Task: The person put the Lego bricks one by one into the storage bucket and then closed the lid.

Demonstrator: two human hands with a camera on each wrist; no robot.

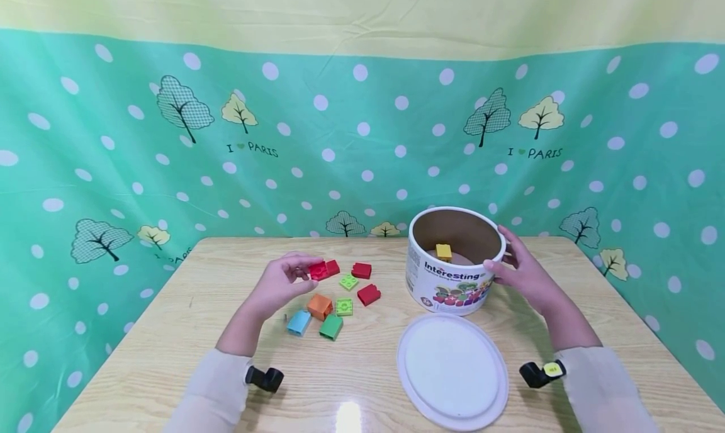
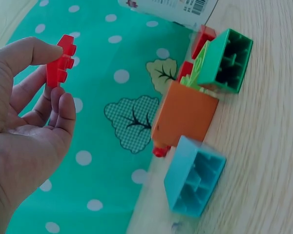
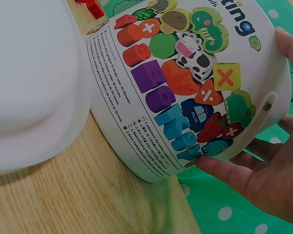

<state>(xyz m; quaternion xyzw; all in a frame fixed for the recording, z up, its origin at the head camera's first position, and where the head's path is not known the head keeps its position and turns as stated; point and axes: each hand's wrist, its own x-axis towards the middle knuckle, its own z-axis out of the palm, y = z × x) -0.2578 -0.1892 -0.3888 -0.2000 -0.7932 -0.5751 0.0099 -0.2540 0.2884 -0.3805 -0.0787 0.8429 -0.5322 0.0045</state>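
Observation:
My left hand (image 1: 280,283) pinches a flat red toy brick (image 2: 61,61) between thumb and fingers, its studs showing in the left wrist view. A second red piece (image 1: 332,267) appears just beyond it in the head view. At the right, my right hand (image 1: 523,269) grips the outer side of a white printed bucket (image 1: 447,288), thumb toward the front and the other fingers round the side. The bucket stands upright without its lid, and a yellow brick (image 1: 443,252) shows inside. Part of its white handle strap (image 3: 254,129) runs beside my thumb.
Near my left hand lie an orange brick (image 1: 320,306), a blue brick (image 1: 299,322), a green brick (image 1: 331,326), two lime pieces (image 1: 344,306) and two red bricks (image 1: 369,294). A white round lid (image 1: 455,367) lies before the bucket. A dotted curtain (image 1: 362,150) hangs behind the table.

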